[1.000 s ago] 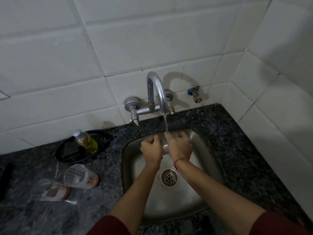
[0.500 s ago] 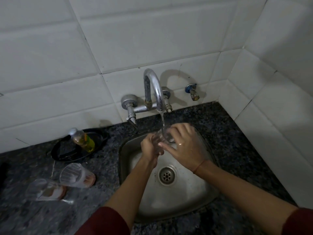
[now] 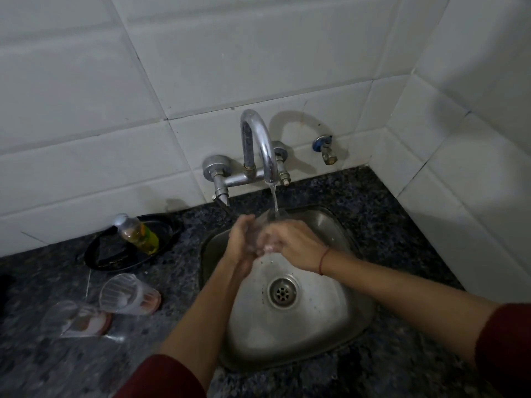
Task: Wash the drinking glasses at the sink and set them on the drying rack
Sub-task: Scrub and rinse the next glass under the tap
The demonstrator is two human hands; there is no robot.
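Speckled stone tabletop (image 3: 402, 225), white wall tiles (image 3: 258, 53); over the steel sink (image 3: 359, 326) your left hand (image 3: 241, 239) and right hand (image 3: 296, 245) clasp a clear glass (image 3: 271, 219).

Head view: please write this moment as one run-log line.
step: rinse | glass: under running tap, over sink | left hand: holds glass | right hand: holds glass | other glasses: on counter

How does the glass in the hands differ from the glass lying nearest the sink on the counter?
The held glass is under the running tap, over the sink; the counter glass lies on its side on the dark counter. The left hand and right hand grip the held glass; no hand touches the counter glass. Both are clear.
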